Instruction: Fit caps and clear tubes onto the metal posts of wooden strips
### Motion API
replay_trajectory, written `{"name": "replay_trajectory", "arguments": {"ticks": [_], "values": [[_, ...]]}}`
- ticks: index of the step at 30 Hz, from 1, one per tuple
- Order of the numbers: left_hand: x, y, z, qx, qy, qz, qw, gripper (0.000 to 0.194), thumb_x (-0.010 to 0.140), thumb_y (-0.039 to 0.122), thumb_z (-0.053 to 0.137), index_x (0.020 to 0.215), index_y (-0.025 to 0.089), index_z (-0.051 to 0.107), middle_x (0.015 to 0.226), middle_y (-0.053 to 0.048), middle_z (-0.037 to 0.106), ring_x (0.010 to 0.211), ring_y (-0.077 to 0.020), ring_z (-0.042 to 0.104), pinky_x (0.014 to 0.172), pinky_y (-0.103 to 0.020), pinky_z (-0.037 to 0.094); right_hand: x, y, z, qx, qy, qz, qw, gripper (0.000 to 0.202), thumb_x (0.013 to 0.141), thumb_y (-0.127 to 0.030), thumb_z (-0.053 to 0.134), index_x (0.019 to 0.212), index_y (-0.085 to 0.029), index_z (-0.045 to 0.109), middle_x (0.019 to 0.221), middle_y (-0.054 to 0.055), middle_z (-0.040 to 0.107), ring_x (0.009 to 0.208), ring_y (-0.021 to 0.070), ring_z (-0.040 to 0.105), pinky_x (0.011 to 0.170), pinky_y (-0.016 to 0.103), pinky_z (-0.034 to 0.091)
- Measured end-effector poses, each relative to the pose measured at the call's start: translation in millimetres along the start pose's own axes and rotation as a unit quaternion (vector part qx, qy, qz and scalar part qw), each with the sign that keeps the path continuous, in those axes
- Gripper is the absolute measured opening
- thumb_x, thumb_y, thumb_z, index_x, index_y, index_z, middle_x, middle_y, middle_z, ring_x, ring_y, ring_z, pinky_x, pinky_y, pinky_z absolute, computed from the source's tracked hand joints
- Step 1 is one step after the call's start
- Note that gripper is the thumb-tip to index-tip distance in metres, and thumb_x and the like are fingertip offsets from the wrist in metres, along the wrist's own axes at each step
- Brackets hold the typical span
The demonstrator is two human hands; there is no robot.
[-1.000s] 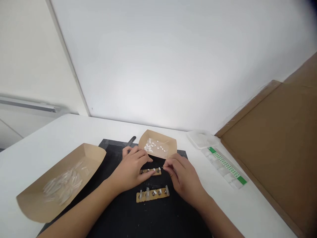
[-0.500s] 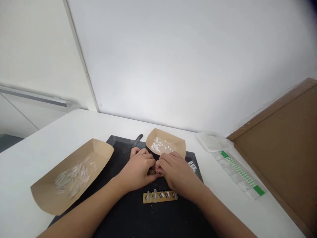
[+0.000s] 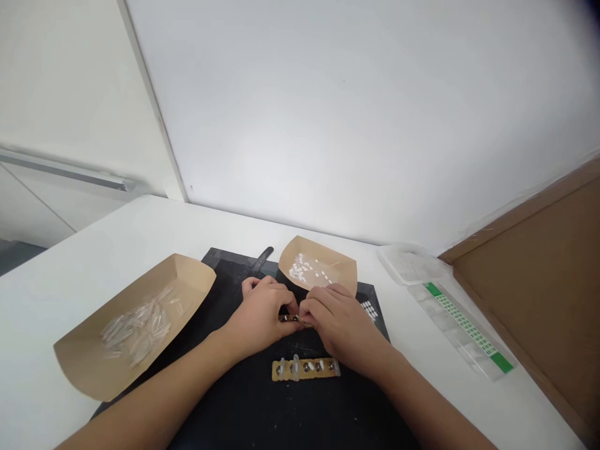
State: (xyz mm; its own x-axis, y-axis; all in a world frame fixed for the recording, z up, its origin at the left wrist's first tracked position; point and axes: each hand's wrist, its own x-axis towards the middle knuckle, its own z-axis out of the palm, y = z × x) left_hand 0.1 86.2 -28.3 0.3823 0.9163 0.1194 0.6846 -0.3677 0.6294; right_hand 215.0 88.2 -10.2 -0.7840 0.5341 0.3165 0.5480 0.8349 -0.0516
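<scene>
My left hand is closed, its thumb and fingers holding the left part of a short tan strip with shiny dark round studs. The fingertips of my right hand pinch together at that strip's right end; any small piece between them is hidden. Closer to me on the black mat lies a second tan studded strip. Clear slender plastic pieces, like false nail tips, and small white pieces sit on its studs.
A paper tray with clear plastic pieces stands left. Behind my hands, another paper tray holds white bits. A black file-like stick, white tabs, a clear case with green labels and a cardboard box surround.
The view has shifted slightly. My left thumb and forefinger have spread a little, showing more of the held strip. My right fingertips stay at its right end.
</scene>
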Motion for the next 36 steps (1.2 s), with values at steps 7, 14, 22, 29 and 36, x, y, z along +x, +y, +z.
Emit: {"name": "replay_trajectory", "arguments": {"ticks": [7,14,22,29,36], "values": [[1.1,1.1,-0.2,-0.016,-0.015,-0.027,0.999,0.017,0.083,0.042,0.085,0.074,0.029,0.078,0.083,0.005,0.077,0.097,-0.0241,0.062,0.095,-0.047,0.024,0.7,2.1,-0.4,-0.011,0.009,0.003,1.000,0.021,0.099,-0.002,0.048,0.093,-0.018,0.060,0.091,0.004,0.064,0.079,0.0187,0.053,0.081,0.036,0.037],[1.0,-0.9,2.4,-0.027,-0.015,-0.034,0.999,0.017,0.084,0.043,0.083,0.075,0.029,0.081,0.089,0.001,0.081,0.097,-0.0262,0.062,0.097,-0.051,0.026,0.5,1.2,2.5,-0.013,-0.002,-0.003,1.000,0.016,0.102,-0.005,0.052,0.096,-0.017,0.061,0.089,0.003,0.064,0.083,0.0192,0.057,0.083,0.036,0.038],[1.3,-0.9,3.3,-0.027,-0.011,-0.034,0.999,0.023,0.086,0.049,0.079,0.073,0.030,0.083,0.087,-0.001,0.081,0.097,-0.0279,0.062,0.095,-0.051,0.029,0.0,1.6,3.3,-0.007,-0.011,0.005,1.000,0.018,0.101,-0.005,0.050,0.095,-0.018,0.061,0.090,0.004,0.064,0.084,0.0199,0.057,0.083,0.036,0.038],[1.3,-0.1,2.6,-0.027,-0.014,-0.040,0.999,0.020,0.085,0.046,0.081,0.072,0.030,0.082,0.085,0.001,0.080,0.096,-0.0261,0.061,0.094,-0.049,0.027,0.4,1.6,3.4,0.005,-0.015,0.004,1.000,0.017,0.100,-0.003,0.053,0.097,-0.018,0.061,0.091,0.004,0.064,0.085,0.0198,0.056,0.083,0.035,0.038],[0.9,-1.0,4.0,-0.026,-0.012,-0.047,0.998,0.019,0.084,0.045,0.081,0.072,0.031,0.082,0.083,0.002,0.080,0.097,-0.0257,0.061,0.095,-0.049,0.026,-0.3,2.6,3.9,0.026,-0.013,0.014,0.999,0.014,0.104,-0.009,0.054,0.097,-0.018,0.062,0.092,0.004,0.064,0.084,0.0196,0.056,0.083,0.036,0.040]]}}
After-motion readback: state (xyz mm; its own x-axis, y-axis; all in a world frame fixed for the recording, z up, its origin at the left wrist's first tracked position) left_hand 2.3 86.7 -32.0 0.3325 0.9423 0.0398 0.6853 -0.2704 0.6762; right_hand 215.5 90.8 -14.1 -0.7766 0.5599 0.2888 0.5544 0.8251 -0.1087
